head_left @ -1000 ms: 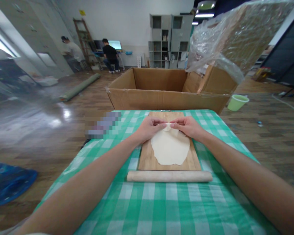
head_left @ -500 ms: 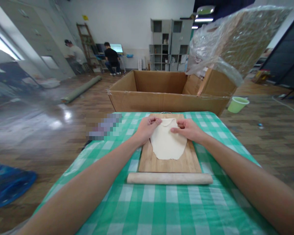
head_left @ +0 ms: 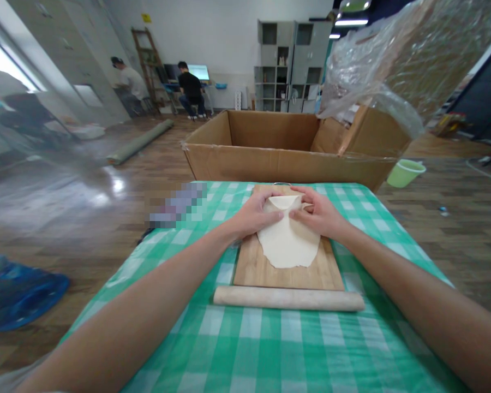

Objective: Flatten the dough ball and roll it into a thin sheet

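A flat, pale sheet of dough point(head_left: 288, 245) lies on a wooden cutting board point(head_left: 253, 273), its far edge folded over toward me. My left hand point(head_left: 259, 214) grips the far left part of the dough, thumb on top and fingers at the far edge. On the opposite side, my right hand point(head_left: 317, 214) holds the far right part in the same way, its thumb close to the left one. Both sets of fingertips are partly hidden by the dough. A wooden rolling pin point(head_left: 288, 298) rests crosswise along the board's near edge.
A green-and-white checked cloth point(head_left: 245, 349) covers the table. Directly beyond stands a large open cardboard box point(head_left: 286, 164). A light green bucket point(head_left: 406, 173) is on the floor at right, a blue plastic bag point(head_left: 28, 297) at left. Two people sit working in the background.
Both hands have moved closer together over the dough, thumbs now nearly meeting. The dough's far edge is folded further toward me. The camera view has shifted slightly.
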Available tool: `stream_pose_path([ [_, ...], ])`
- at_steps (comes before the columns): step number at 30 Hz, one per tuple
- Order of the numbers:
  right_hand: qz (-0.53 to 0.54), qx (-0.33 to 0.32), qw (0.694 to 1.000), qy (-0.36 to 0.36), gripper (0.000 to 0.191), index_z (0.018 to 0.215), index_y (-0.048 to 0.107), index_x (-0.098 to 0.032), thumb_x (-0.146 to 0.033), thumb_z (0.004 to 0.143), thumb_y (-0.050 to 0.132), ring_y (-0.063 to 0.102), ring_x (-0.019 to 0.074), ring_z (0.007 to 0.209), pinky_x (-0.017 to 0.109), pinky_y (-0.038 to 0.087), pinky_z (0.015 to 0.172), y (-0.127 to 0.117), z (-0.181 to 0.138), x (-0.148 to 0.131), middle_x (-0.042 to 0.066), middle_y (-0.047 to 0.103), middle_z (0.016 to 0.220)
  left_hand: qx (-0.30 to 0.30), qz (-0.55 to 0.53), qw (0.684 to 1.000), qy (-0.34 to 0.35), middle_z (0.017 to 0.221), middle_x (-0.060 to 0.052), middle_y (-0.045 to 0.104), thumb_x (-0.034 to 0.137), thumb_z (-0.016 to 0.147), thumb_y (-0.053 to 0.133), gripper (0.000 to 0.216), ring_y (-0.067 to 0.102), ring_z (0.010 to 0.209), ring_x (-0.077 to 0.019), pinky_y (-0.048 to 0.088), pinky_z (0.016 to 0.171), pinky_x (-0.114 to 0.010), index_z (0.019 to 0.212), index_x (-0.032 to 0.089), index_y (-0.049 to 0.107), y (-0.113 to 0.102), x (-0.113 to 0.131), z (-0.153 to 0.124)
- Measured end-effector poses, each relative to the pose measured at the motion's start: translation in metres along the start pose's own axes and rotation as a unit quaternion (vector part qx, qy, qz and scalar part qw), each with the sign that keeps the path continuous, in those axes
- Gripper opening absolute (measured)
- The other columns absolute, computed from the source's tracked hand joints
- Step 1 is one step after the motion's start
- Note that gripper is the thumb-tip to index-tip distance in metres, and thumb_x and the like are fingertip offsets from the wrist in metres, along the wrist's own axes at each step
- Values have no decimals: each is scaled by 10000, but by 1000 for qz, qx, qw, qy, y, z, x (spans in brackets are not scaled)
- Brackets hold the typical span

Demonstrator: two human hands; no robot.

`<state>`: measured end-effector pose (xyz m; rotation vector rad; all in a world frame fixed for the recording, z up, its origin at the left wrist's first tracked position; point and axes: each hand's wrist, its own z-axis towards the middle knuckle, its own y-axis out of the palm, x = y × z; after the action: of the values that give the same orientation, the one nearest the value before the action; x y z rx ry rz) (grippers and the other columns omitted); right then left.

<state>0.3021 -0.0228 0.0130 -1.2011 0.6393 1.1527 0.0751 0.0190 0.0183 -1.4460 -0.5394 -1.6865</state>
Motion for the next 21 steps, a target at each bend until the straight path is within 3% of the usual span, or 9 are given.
stream_pose_path([
  [4,-46,-15,998,-32,466,1342,694,-215,-398,914,729,721,241,919,347,576,732,2,-2,-5,102,750,1244,30,1,999,-27,1161,-108,750,467,855,785,455,701,955,-218,531,742,-276,1197,175,716,7,1,2],
  [8,-42,-15,999,-12,399,1127,749,-181,-516,909,735,678,211,758,299,496,594,6,-3,-8,67,774,952,54,27,995,-75,870,-77,749,646,927,639,516,643,700,-173,425,555,-251,970,149,773,10,1,4],
  [11,-36,-36,998,46,502,892,715,-181,-678,919,653,607,185,625,280,392,492,8,-3,-10,40,707,734,91,42,990,-102,752,-72,714,724,935,570,628,600,614,-159,370,505,-254,824,135,758,9,0,3],
  [15,-67,-24,996,48,596,786,650,-198,-765,937,551,538,169,593,287,337,489,9,-3,-12,23,638,668,117,29,988,-101,752,-73,711,704,935,587,607,588,614,-155,378,519,-258,798,134,746,8,-1,3],
  [19,-121,12,993,4,571,773,601,-215,-719,1004,463,519,170,640,303,349,551,12,-4,-13,17,598,691,76,21,996,-39,865,-53,734,608,950,625,471,612,720,-161,415,590,-249,923,155,751,7,-1,5],
  [21,-153,22,988,-19,539,787,581,-226,-702,1013,469,511,173,651,310,344,571,14,-5,-15,11,582,690,81,53,995,-12,839,-34,710,558,980,599,426,594,738,-160,407,610,-251,890,163,729,8,1,6],
])
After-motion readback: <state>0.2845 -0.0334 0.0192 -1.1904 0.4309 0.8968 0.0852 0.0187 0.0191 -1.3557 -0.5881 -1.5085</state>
